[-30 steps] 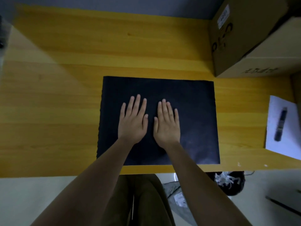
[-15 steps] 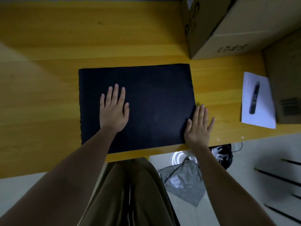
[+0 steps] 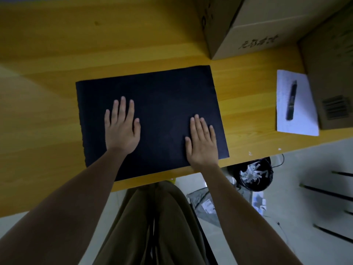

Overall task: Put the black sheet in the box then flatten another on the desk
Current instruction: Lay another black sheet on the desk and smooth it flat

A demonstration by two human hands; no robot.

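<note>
A black sheet [image 3: 158, 104] lies flat on the yellow wooden desk [image 3: 57, 54], reaching close to the near edge. My left hand [image 3: 122, 129] rests palm down on the sheet's left half, fingers spread. My right hand [image 3: 202, 142] lies palm down on the sheet's right part, near its right edge and near corner. Neither hand grips anything. A cardboard box [image 3: 248, 25] stands at the back right of the desk, beyond the sheet's far right corner; its opening is out of view.
A white paper [image 3: 303, 115] with a dark pen [image 3: 291, 100] lies at the right. A second cardboard box [image 3: 332, 73] stands at the far right edge. Below the desk are a black bin [image 3: 255, 175] with paper scraps and a grey bag [image 3: 206, 203].
Both hands started together at the sheet's middle and slid apart. The right hand went past the right edge, then came back onto the sheet. The view shifted right.
</note>
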